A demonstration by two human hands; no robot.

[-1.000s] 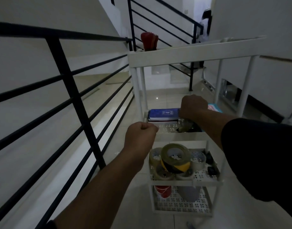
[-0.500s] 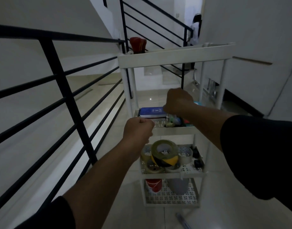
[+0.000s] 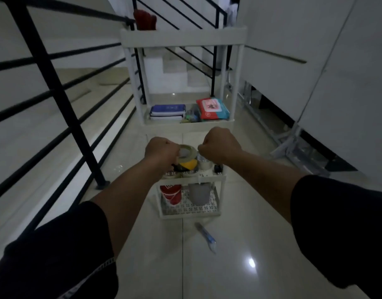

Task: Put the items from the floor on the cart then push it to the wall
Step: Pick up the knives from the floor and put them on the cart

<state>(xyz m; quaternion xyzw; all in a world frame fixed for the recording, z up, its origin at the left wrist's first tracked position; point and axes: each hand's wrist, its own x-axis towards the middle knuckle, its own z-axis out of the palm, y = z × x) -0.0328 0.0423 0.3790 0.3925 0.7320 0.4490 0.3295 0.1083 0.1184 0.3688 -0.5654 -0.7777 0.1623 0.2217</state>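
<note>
Roughly centre of the view, we see a white multi-tier cart (image 3: 183, 36) standing on a glossy tiled floor (image 3: 239, 244), with a black stair railing (image 3: 56, 87) along its left side and a white wall (image 3: 337, 72) to its right. Top tier carries a red object (image 3: 144, 19) at its left corner. Next tier down: a stack of blue notebooks (image 3: 167, 112) at the left edge, a red wipes pack (image 3: 211, 108) at the right edge, small unclear items between them. Lower tier holds tape rolls, a black-and-yellow tape roll (image 3: 187, 160) uppermost, plus a small black item (image 3: 217, 168) at the right edge. Bottom tier: a red cup (image 3: 170, 193) on the left, a grey cup (image 3: 199, 194) just beside it. Our left hand (image 3: 162, 152) and right hand (image 3: 220, 145) are both fisted, fingers curled tight, over the tape tier; the near cart edge is hidden behind them, so we cannot tell whether they hold anything. A blue-and-white pen-like item (image 3: 205, 236) lies on the floor, just behind the cart base.
</note>
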